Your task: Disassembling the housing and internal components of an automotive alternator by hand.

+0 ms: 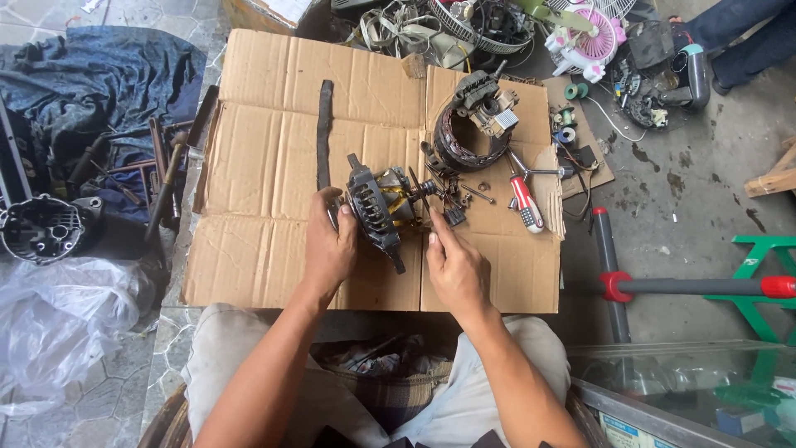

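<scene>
Black metal fills my left hand [330,249], which is clamped on the slotted housing of a motor assembly [383,209] resting on the flattened cardboard [265,166]. My right hand [454,270] sits just beside it, fingers pinched together at the shaft end, though I cannot tell what they grip. I see the assembly's long axis running roughly left to right, the housing toward my left hand and the copper-wound end pointing right. Behind it lies a dark stator ring [471,137] with a red-handled screwdriver [525,202] near it, and a dark strap [323,133] stretched away from me. Past the cardboard I see a pink fan [590,35], a clear plastic bag [66,319] on the left, blue cloth [91,83], and a stained concrete floor [696,207].
</scene>
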